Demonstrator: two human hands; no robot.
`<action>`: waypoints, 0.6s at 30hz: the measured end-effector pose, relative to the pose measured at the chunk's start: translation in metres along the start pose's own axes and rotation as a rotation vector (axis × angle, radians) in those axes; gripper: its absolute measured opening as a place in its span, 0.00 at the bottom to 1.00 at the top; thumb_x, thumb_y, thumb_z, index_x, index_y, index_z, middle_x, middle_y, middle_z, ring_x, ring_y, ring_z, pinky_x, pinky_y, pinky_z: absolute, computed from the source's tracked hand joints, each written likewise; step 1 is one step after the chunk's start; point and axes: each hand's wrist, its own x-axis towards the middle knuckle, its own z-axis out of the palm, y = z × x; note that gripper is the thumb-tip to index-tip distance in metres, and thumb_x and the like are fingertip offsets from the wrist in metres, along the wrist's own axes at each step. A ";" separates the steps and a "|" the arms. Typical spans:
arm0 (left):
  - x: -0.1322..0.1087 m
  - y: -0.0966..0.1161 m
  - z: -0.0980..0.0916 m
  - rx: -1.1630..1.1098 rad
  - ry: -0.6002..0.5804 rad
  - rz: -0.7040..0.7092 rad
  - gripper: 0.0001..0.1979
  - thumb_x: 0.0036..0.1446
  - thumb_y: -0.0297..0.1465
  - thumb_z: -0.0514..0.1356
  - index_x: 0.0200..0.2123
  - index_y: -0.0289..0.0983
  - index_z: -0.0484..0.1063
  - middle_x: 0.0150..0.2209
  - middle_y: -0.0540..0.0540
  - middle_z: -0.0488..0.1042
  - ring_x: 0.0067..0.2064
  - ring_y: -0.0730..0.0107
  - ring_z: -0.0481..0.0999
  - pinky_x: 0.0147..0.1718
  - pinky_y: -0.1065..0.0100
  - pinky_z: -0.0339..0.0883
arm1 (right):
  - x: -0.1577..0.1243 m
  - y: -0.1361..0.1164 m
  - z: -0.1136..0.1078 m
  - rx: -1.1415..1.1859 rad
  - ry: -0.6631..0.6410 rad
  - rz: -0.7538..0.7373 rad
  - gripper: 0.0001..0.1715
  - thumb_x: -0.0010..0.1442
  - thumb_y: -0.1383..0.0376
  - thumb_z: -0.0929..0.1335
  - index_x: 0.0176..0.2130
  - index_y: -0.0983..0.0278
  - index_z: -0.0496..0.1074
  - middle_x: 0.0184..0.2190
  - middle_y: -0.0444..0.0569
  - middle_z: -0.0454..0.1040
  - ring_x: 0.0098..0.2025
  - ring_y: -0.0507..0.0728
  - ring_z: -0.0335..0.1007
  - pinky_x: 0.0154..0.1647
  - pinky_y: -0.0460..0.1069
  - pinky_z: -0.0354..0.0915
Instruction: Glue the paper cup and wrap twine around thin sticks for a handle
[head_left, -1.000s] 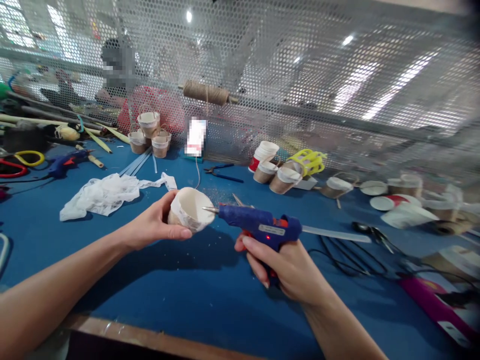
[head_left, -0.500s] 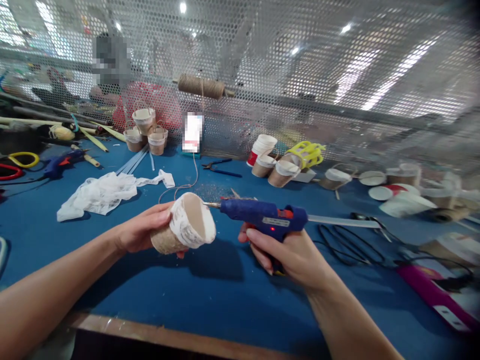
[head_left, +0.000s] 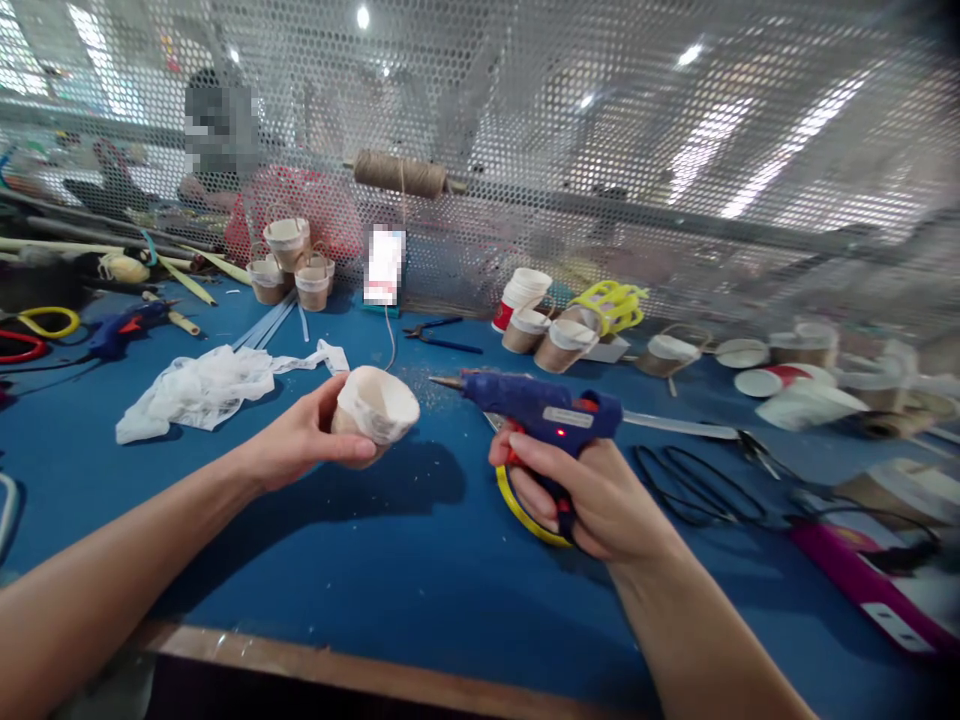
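In my left hand (head_left: 304,440) is a small paper cup (head_left: 375,410), tan below with a white lace band round its rim, held tilted above the table with its mouth facing up and right. My right hand (head_left: 562,480) is closed round the handle of a blue hot glue gun (head_left: 536,402), its red light lit. The metal nozzle points left toward the cup, apart from it. A clear glue stick (head_left: 679,427) sticks out of the gun's back. Under the right hand lie scissors with a yellow handle (head_left: 531,515), partly hidden.
Crumpled white lace (head_left: 210,395) lies to the left, near a second glue gun (head_left: 124,328). Pliers (head_left: 446,338) and a phone (head_left: 385,265) are at the back. Finished cups (head_left: 289,245) stand back left, more cups (head_left: 566,345) back right. A purple power strip (head_left: 862,585) and black cables (head_left: 697,490) lie right.
The glue gun's nozzle has come away from the cup's rim as my right hand moved right. My left hand has turned the cup more upright and raised it slightly.
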 end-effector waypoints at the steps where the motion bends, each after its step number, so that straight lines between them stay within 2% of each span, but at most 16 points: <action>1: 0.000 0.000 0.001 0.063 -0.003 0.002 0.31 0.37 0.30 0.69 0.47 0.37 0.63 0.41 0.44 0.71 0.39 0.66 0.70 0.38 0.67 0.65 | 0.001 0.000 0.001 -0.034 0.014 -0.003 0.13 0.54 0.58 0.66 0.26 0.66 0.68 0.08 0.37 0.58 0.10 0.45 0.50 0.10 0.42 0.48; 6: -0.002 0.000 0.004 0.255 -0.027 0.028 0.36 0.38 0.30 0.68 0.52 0.36 0.59 0.47 0.41 0.68 0.47 0.59 0.68 0.46 0.59 0.62 | 0.002 0.002 0.002 -0.287 0.028 -0.027 0.16 0.54 0.56 0.65 0.27 0.67 0.69 0.09 0.39 0.60 0.11 0.47 0.54 0.12 0.44 0.52; 10: -0.002 0.001 0.004 0.334 0.001 0.085 0.37 0.38 0.31 0.67 0.53 0.36 0.57 0.50 0.40 0.66 0.50 0.57 0.66 0.49 0.57 0.60 | 0.001 -0.001 0.001 -0.458 0.039 -0.014 0.17 0.54 0.56 0.65 0.24 0.67 0.69 0.09 0.40 0.61 0.12 0.47 0.57 0.15 0.44 0.58; 15: -0.001 0.000 0.003 0.422 0.014 0.129 0.34 0.40 0.32 0.67 0.51 0.36 0.57 0.49 0.41 0.66 0.50 0.57 0.66 0.50 0.56 0.59 | -0.001 -0.004 0.003 -0.537 0.041 0.014 0.20 0.52 0.57 0.67 0.15 0.63 0.62 0.08 0.41 0.61 0.12 0.48 0.58 0.15 0.45 0.60; 18: -0.002 -0.002 0.003 0.515 0.012 0.166 0.34 0.40 0.32 0.66 0.50 0.37 0.57 0.50 0.41 0.65 0.51 0.58 0.65 0.51 0.55 0.58 | -0.002 -0.002 0.004 -0.573 0.078 0.004 0.21 0.52 0.57 0.67 0.15 0.63 0.63 0.09 0.42 0.63 0.13 0.49 0.60 0.17 0.45 0.61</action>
